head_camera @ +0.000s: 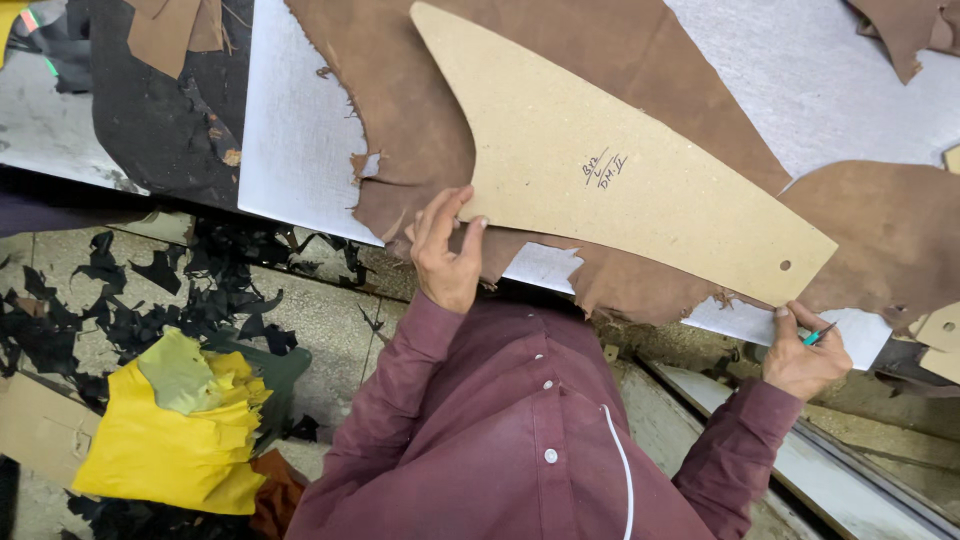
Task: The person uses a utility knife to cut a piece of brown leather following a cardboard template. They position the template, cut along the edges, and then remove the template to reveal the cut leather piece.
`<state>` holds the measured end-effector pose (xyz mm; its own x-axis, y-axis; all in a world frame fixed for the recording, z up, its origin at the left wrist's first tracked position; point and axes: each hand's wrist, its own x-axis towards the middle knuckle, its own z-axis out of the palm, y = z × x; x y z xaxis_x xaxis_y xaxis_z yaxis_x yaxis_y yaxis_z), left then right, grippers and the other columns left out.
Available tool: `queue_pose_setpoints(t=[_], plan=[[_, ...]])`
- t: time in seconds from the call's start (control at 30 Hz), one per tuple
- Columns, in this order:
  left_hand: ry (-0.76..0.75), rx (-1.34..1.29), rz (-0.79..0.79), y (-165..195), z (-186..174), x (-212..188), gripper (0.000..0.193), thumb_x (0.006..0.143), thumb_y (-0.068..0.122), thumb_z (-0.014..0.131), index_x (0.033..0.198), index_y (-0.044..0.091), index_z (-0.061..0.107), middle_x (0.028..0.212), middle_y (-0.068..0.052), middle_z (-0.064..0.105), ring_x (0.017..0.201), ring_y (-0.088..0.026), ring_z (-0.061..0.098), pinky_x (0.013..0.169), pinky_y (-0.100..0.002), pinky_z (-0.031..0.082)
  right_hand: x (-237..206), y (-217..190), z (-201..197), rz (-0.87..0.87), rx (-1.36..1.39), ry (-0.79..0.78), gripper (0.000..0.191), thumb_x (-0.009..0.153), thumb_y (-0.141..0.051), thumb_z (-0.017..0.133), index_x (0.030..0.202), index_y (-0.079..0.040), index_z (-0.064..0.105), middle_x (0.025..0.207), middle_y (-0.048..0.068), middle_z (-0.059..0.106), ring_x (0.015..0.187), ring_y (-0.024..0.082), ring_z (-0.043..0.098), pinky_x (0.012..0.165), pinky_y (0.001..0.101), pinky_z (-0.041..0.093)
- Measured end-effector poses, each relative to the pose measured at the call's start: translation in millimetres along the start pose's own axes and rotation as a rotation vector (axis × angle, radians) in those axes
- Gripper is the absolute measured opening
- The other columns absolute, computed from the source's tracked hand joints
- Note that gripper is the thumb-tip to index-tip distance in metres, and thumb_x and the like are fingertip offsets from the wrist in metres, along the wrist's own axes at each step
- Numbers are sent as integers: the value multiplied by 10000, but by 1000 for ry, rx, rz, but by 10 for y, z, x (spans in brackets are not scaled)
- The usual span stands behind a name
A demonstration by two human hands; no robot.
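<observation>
Head view: a tan cardboard pattern (600, 165), curved and tapering to a point, lies flat on brown leather (420, 130) spread over a pale cutting board (290, 140). The left hand (447, 255) presses extended fingers on the pattern's lower edge. The right hand (803, 355), fingers curled, pinches a teal-handled tool (819, 335) just beside the pattern's holed end; yellow scraps (180, 430) lie on the floor.

I see a white bench (300, 130) up top. A black sheet (165, 120) lies on its far left part, with small brown pieces (175, 30) on it. Down on the floor (330, 320) there are lots of little black scraps (215, 300). A pile of yellow sheets (170, 440) sits there too, near a flat piece of cardboard (40, 430).
</observation>
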<state>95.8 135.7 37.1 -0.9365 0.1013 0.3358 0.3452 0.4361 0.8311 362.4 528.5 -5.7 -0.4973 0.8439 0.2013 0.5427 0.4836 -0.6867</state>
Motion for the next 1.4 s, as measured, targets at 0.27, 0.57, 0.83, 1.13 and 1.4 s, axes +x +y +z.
queue_pose_setpoints(t=[0.27,0.57,0.83,1.13,1.4], plan=[[-97,-281,548,946,109,-82,317,951,-40,725,1260,-19,659,1216,-136,657,1104,-268,651,972,-392,592,81,-108,-71,-67,-111,-58,151,913,-3,819,1055,44,796,1046,189,758,939,237,719,892,359,557],[-278,-345,740,1094,258,-42,283,983,-1,704,1256,-33,636,1236,-153,619,1098,-278,618,920,-408,602,45,-178,-77,-66,-179,-10,180,898,-6,836,1076,13,816,989,199,750,873,263,692,841,372,549],[-448,-538,851,1272,426,-217,250,1034,-19,729,1253,-35,609,1230,-156,581,1093,-278,625,933,-413,598,138,5,-33,-164,-272,28,135,1090,-126,760,1137,-2,779,1057,192,779,842,234,699,780,368,600],[-520,-600,902,1324,485,-251,235,968,24,689,1188,-24,623,1207,-169,606,1093,-298,629,929,-428,590,94,196,-36,-115,-57,49,191,1062,-131,739,1175,23,739,1114,185,774,995,282,724,877,416,598],[-517,-665,954,1391,616,-428,188,981,0,726,1144,-7,634,1186,-154,610,1091,-285,624,892,-399,604,49,404,-106,-125,-153,40,130,1008,-66,758,1097,28,762,1051,177,755,929,272,691,853,407,570]])
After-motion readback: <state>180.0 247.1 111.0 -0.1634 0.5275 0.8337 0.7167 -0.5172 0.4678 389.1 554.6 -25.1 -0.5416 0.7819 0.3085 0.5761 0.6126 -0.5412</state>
